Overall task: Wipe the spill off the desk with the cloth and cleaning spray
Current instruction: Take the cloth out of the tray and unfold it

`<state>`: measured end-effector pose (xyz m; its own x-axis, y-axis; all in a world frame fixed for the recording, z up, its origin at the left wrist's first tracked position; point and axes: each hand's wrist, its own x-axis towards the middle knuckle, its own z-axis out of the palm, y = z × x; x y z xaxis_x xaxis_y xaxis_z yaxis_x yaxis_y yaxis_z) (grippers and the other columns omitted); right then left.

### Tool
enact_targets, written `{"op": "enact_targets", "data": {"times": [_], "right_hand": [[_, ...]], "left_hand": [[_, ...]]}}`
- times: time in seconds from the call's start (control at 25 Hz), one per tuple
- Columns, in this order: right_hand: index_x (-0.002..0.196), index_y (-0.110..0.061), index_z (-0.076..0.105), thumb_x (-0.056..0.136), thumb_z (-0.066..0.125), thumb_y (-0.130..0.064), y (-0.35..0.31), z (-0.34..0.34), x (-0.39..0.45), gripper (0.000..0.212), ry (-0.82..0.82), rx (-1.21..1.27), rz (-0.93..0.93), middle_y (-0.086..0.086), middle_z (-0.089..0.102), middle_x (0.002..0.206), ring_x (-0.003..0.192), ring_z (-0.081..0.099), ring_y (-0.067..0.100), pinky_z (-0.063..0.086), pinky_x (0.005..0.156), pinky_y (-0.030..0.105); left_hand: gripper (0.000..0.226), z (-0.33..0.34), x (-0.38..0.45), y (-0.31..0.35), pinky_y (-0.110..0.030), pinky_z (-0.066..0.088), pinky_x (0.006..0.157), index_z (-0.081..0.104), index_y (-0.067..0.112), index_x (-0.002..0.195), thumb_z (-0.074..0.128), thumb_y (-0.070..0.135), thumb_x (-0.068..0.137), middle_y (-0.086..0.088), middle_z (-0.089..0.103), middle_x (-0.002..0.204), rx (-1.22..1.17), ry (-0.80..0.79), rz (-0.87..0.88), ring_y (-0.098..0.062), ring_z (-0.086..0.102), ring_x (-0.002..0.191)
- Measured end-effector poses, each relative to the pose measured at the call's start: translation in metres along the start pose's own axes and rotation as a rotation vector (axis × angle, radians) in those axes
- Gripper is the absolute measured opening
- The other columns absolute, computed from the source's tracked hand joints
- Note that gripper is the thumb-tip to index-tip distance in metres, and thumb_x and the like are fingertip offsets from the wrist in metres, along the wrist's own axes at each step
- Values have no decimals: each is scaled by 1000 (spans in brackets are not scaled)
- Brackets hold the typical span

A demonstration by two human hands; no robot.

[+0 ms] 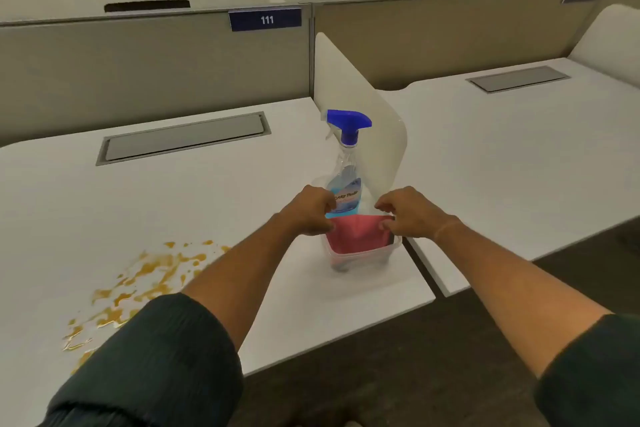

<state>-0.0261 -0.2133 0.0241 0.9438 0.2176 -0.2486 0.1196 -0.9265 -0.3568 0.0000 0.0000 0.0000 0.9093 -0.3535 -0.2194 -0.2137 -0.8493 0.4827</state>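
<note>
A pink cloth [356, 234] hangs stretched between my two hands, its lower part inside a clear plastic tub [360, 258] near the desk's right edge. My left hand [310, 210] pinches the cloth's left top corner. My right hand [405, 213] pinches the right top corner. Just behind the tub stands a clear spray bottle [346, 177] with blue liquid and a blue trigger head. An orange-brown spill [145, 282] spreads in splashes over the white desk [173, 204] at the front left, partly hidden by my left sleeve.
A white curved divider panel [360, 107] rises right behind the bottle, between this desk and the neighbouring desk [519, 156]. A grey cable hatch [183, 137] lies at the back of my desk. A beige partition with a "111" sign [265, 20] closes the back.
</note>
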Motion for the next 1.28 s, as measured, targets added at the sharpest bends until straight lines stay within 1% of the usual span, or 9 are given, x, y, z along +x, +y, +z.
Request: {"op": "enact_targets", "data": {"times": [0.2,0.36,0.52,0.6,0.8,0.88,1.04,1.16,1.28], "right_hand": [[127,-9,62,85,74,-26,10,-3,24,47,-88,-124,-102,8,67,122,103,64,22,51,94,31],[122,-8,65,83,76,-25,20,-3,37,44,-120,-139,-149,10,69,115,91,63,19,52,90,30],[119,-8,67,82,77,-24,28,-2,46,41,-158,-135,-207,9,71,112,93,67,22,54,92,33],[117,-8,69,82,77,-22,31,-2,47,39,-156,-102,-219,9,72,111,90,66,20,55,91,33],[111,-7,71,80,79,-18,36,-16,43,34,-159,42,-214,8,73,104,84,66,16,55,81,24],[108,-7,72,78,80,-17,35,-27,40,32,-156,90,-219,8,73,99,84,68,17,57,80,25],[103,-8,74,75,82,-15,28,-48,36,29,-130,142,-240,4,73,89,84,71,18,59,80,29],[98,-11,76,74,83,-15,20,-62,35,26,-117,141,-266,-1,73,84,78,70,10,56,70,20],[97,-12,76,75,82,-16,6,-75,31,23,-118,117,-303,-2,72,82,74,69,9,52,63,13]], "left_hand": [[48,3,15,6,-27,52,85,64,8,119,80,18,75,-8,64,122,98,-64,-27,-23,61,105],[45,2,24,12,-27,50,84,67,8,114,82,20,73,-8,65,119,153,-88,-32,-24,60,108],[43,5,31,12,-26,48,82,68,10,110,84,20,71,-7,64,121,188,-117,-50,-26,56,114],[41,5,33,11,-26,48,82,69,10,108,84,18,71,-6,63,120,189,-122,-57,-27,56,116],[42,-13,28,13,-26,53,81,72,12,107,86,20,68,-3,68,113,138,-125,-69,-21,61,101],[42,-24,24,17,-28,56,82,73,13,106,87,22,67,-2,70,109,119,-121,-75,-19,63,97],[38,-47,14,24,-27,57,80,74,13,103,86,21,68,-2,73,101,51,-108,-88,-15,68,89],[35,-64,1,30,-28,57,81,75,12,102,85,20,69,-2,74,98,24,-100,-103,-16,70,89],[34,-80,-18,34,-30,57,84,76,12,100,85,20,68,0,74,92,8,-66,-111,-16,70,89]]}}
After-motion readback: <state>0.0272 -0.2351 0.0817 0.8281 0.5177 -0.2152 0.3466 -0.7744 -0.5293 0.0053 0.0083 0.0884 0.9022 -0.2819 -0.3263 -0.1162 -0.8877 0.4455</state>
